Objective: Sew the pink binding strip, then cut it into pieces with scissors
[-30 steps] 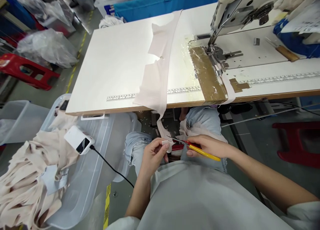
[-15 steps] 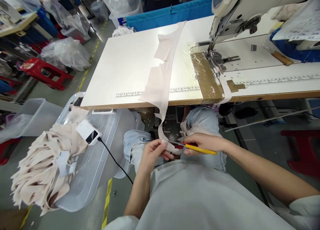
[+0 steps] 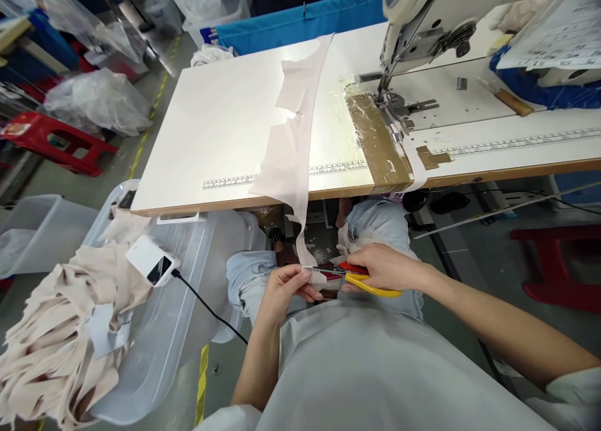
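Note:
Over my lap, my left hand point(image 3: 287, 288) pinches the lower end of a pale pink fabric strip point(image 3: 300, 131). The strip runs down from the white table top and over its front edge. My right hand point(image 3: 375, 268) grips scissors point(image 3: 375, 287) with yellow and red handles. Their blades point left and are apart, right at the fabric beside my left fingertips. Whether the blades lie around the cloth or only against it I cannot tell.
A sewing machine point(image 3: 413, 49) stands on the table point(image 3: 211, 118) at right. To the left, a lidded plastic bin point(image 3: 154, 368) bears heaped beige fabric pieces point(image 3: 61, 331) and a white power bank point(image 3: 153, 260) with a black cable. A red stool point(image 3: 61, 140) stands farther left.
The scissor handles have spread and the blades have parted at the fabric. My left hand keeps its pinch in nearly the same place. The view has shifted slightly.

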A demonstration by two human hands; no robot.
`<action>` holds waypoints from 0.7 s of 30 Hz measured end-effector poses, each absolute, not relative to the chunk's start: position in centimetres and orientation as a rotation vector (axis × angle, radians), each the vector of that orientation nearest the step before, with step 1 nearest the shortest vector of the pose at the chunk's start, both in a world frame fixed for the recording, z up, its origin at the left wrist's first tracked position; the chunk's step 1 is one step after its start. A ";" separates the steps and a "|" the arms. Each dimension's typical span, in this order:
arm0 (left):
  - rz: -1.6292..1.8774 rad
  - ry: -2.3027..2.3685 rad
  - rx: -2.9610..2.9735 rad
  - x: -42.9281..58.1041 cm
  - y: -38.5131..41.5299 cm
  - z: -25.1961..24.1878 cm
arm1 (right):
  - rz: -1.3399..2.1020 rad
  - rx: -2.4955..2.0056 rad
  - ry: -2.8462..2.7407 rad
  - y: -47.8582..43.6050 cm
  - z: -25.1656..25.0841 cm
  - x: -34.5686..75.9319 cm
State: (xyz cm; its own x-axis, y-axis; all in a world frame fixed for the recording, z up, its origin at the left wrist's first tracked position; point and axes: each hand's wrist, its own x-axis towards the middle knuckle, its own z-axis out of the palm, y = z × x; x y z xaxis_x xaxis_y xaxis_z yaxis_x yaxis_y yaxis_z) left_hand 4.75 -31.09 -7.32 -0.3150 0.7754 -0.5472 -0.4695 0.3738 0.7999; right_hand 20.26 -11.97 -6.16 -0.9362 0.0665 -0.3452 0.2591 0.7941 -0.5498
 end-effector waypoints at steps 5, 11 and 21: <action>1.277 1.394 0.245 4.5 -30.7 -7.8 | -0.806 0.194 2.698 -11.9 -6.4 19.2; 1.275 1.390 0.209 3.7 -30.6 -8.1 | -0.835 0.222 2.642 -11.4 -6.9 18.1; 1.084 1.341 0.497 4.3 -27.8 -6.1 | -1.687 0.423 2.636 -13.5 -8.1 17.7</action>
